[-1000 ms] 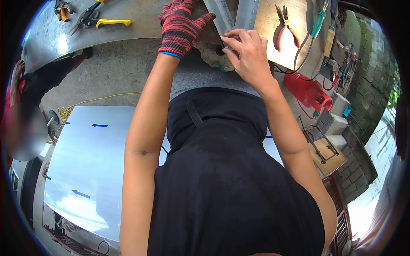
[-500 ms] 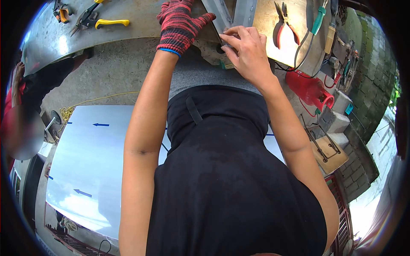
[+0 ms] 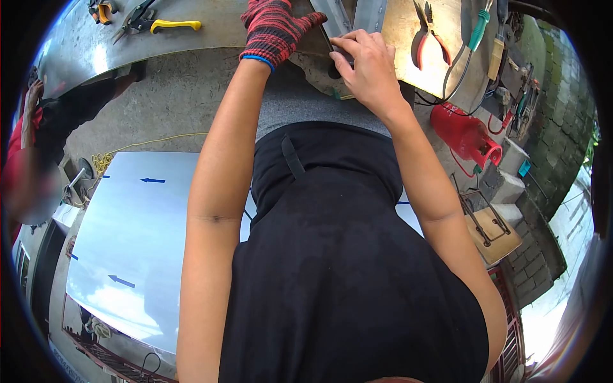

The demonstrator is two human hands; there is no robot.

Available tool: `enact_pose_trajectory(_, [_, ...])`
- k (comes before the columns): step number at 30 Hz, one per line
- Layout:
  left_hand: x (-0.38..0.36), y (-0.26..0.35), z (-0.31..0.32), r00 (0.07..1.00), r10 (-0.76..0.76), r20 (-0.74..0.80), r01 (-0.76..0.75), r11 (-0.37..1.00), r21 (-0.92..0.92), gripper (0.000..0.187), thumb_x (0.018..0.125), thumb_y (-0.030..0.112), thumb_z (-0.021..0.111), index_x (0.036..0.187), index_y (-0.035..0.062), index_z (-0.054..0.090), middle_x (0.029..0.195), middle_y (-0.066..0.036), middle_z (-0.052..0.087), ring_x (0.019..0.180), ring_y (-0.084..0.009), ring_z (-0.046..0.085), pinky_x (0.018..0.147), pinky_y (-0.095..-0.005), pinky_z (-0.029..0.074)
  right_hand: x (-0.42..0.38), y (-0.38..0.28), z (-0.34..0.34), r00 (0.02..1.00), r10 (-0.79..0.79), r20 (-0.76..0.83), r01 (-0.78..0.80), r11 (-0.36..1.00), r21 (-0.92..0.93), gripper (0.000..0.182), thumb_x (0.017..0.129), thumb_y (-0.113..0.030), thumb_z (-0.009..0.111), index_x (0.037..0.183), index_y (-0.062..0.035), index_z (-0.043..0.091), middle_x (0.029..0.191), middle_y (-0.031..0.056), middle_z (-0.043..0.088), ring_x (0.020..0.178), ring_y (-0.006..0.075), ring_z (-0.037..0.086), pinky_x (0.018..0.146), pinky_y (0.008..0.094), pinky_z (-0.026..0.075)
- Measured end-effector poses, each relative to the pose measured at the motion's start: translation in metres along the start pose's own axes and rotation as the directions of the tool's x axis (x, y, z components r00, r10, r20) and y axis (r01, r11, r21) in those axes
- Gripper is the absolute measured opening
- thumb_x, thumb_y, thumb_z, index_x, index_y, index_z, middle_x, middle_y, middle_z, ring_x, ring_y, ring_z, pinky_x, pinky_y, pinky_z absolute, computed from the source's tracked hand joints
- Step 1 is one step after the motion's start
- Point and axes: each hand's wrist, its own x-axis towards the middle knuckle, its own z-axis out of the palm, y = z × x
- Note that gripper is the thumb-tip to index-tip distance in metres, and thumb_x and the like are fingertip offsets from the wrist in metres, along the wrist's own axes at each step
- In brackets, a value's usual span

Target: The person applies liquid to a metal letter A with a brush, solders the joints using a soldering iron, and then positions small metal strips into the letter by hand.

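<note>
My left hand point(image 3: 276, 27), in a red and black striped knit glove with a blue cuff edge, lies over the metal tabletop with its thumb stretched out to the right. The top edge of the view cuts off its fingertips. Close to that thumb are grey metal bars point(image 3: 367, 16) that run off the top of the view. My bare right hand point(image 3: 370, 67) is at the near ends of the bars, its fingers bent and thumb brought in towards them. A small dark thing shows at those fingertips; I cannot make out what it is.
Red-handled pliers point(image 3: 429, 41) and a green-handled cable clamp point(image 3: 479, 30) lie right. Yellow-handled snips point(image 3: 167, 25) lie left on the worktable point(image 3: 211, 35). A red gas cylinder point(image 3: 466, 135) lies beneath. A person point(image 3: 70, 115) is at left, near a pale blue sheet point(image 3: 147, 217) with arrows.
The view has shifted slightly, moving the tools a little up and right. My right hand's fingers have drawn in somewhat at the bars' ends. The left hand keeps nearly the same pose.
</note>
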Motion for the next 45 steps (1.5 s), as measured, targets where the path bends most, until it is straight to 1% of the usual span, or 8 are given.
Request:
enact_pose_trajectory(1, [0.0007,-0.0004,0.0004,1.000,-0.001,-0.003,0.001,1.000,0.001,0.071,0.073,0.031,0.089,0.138,0.0246,0.062,0.141,-0.012,0.058,0.129,-0.0368,0.054,0.109,-0.0482,0.041,0.0014,-0.0002,0.0016,1.000,0.031,0.006,-0.031,0.999,0.010,0.028,0.090,-0.022,0.074,0.115,-0.0112,0.078,0.110,0.0010,0.069,0.105,0.0240,0.058,0.091,0.0398,0.038])
enact_pose_trajectory(7, [-0.0006,-0.0014,0.0026,1.000,-0.015,-0.007,0.015,1.000,0.002,0.071,0.072,0.031,0.090,0.137,0.0254,0.063,0.140,-0.012,0.057,0.130,-0.0361,0.053,0.109,-0.0487,0.041,0.0021,-0.0027,-0.0008,0.999,0.031,-0.011,-0.031,0.999,0.013,0.026,0.090,-0.021,0.073,0.113,-0.0118,0.079,0.105,-0.0005,0.071,0.103,0.0235,0.059,0.090,0.0394,0.038])
enact_pose_trajectory(15, [-0.0005,-0.0089,0.0048,0.998,0.050,-0.028,-0.051,0.997,-0.050,0.071,0.071,0.030,0.091,0.137,0.0254,0.063,0.139,-0.012,0.058,0.128,-0.0355,0.054,0.109,-0.0486,0.041,0.0018,0.0009,0.0016,1.000,0.023,-0.016,-0.022,0.999,0.036,0.025,0.090,-0.021,0.074,0.113,-0.0117,0.080,0.105,-0.0010,0.071,0.102,0.0234,0.059,0.090,0.0390,0.038])
enact_pose_trajectory(22, [-0.0015,-0.0057,0.0042,0.999,0.040,-0.037,-0.040,0.999,-0.012,0.071,0.072,0.030,0.090,0.137,0.0261,0.063,0.139,-0.010,0.058,0.129,-0.0347,0.054,0.109,-0.0484,0.041,0.0012,0.0004,0.0013,1.000,0.024,-0.014,-0.024,0.999,0.030,0.025,0.091,-0.021,0.074,0.113,-0.0123,0.080,0.106,-0.0015,0.072,0.102,0.0230,0.059,0.088,0.0391,0.038])
enact_pose_trajectory(30, [-0.0028,-0.0054,0.0026,0.998,0.050,-0.034,-0.052,0.996,-0.079,0.070,0.073,0.028,0.090,0.137,0.0248,0.063,0.140,-0.010,0.058,0.129,-0.0350,0.054,0.109,-0.0477,0.041,0.0013,0.0005,0.0013,1.000,0.028,-0.006,-0.028,0.999,0.039,0.026,0.092,-0.021,0.073,0.115,-0.0129,0.080,0.106,-0.0019,0.072,0.103,0.0225,0.059,0.089,0.0389,0.037])
enact_pose_trajectory(39, [0.0003,-0.0058,0.0048,1.000,0.011,-0.019,-0.012,0.999,-0.053,0.070,0.072,0.027,0.091,0.136,0.0246,0.064,0.140,-0.011,0.059,0.130,-0.0350,0.054,0.110,-0.0479,0.041,0.0017,0.0010,0.0003,1.000,0.023,0.003,-0.023,0.999,0.036,0.026,0.092,-0.022,0.072,0.115,-0.0131,0.080,0.106,-0.0016,0.073,0.103,0.0230,0.059,0.089,0.0395,0.037])
enact_pose_trajectory(43, [-0.0021,-0.0081,0.0052,0.997,0.057,-0.052,-0.061,0.995,-0.073,0.069,0.072,0.028,0.091,0.136,0.0252,0.064,0.140,-0.010,0.059,0.129,-0.0349,0.054,0.110,-0.0480,0.041,0.0022,0.0011,0.0005,1.000,0.017,-0.005,-0.017,0.999,0.034,0.025,0.092,-0.022,0.073,0.114,-0.0131,0.080,0.106,-0.0018,0.073,0.103,0.0228,0.060,0.089,0.0397,0.037])
enact_pose_trajectory(45, [-0.0009,-0.0068,0.0054,0.999,0.022,-0.031,-0.024,0.998,-0.060,0.069,0.072,0.029,0.090,0.135,0.0250,0.064,0.139,-0.010,0.059,0.129,-0.0348,0.054,0.110,-0.0481,0.041,0.0038,0.0013,0.0003,1.000,0.009,-0.013,-0.009,1.000,0.020,0.025,0.091,-0.022,0.073,0.114,-0.0132,0.080,0.105,-0.0021,0.073,0.103,0.0227,0.060,0.089,0.0395,0.037])
